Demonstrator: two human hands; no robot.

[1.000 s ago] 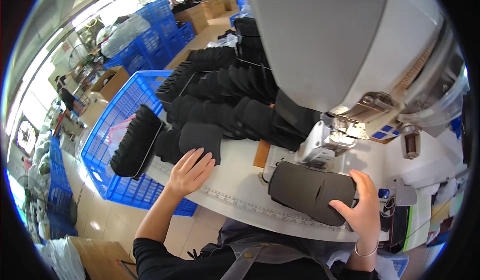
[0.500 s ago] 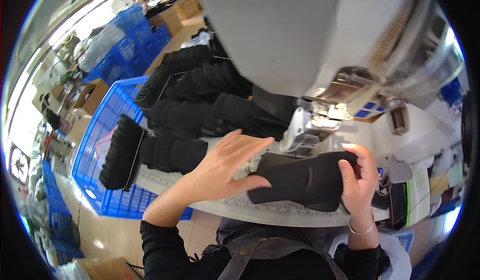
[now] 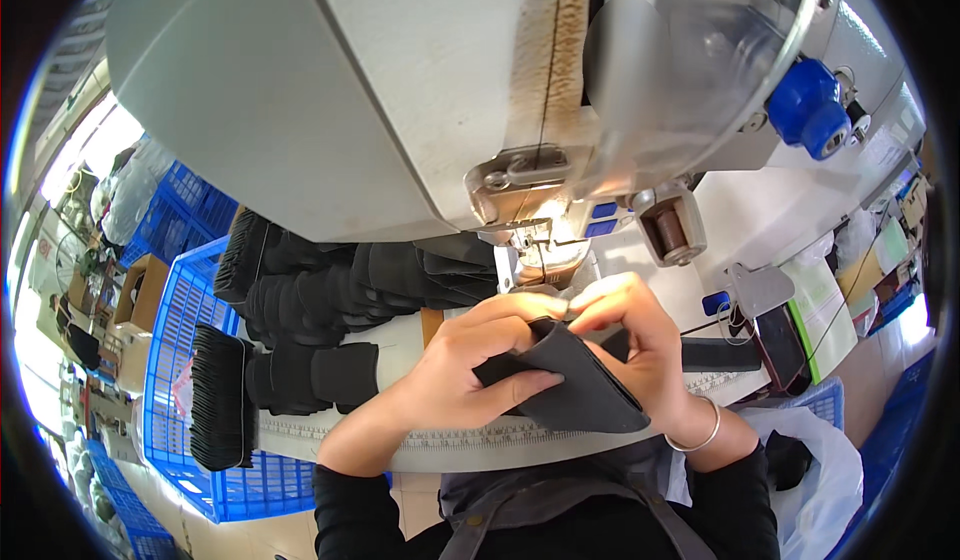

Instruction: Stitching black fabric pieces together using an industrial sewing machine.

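Note:
Both my hands are closed on one black fabric piece just in front of the sewing machine's lit needle area. My left hand grips its left side, with the thumb lying on the near face. At its upper right edge, my right hand pinches with bent fingers. The piece is folded over and tilted, its layered edge facing right. Part of it is hidden behind my fingers. A metal bangle circles my right wrist.
The sewing machine head looms above. Stacked black pieces and a tied bundle lie at left, beside a blue crate. A ruler strip follows the table's front edge. A white plastic bag hangs lower right.
My hands have come together. The left, earlier spread with its thumb at the piece, now grips it; the piece, held flatter before, is folded and raised. The view has swung right and closer to the machine.

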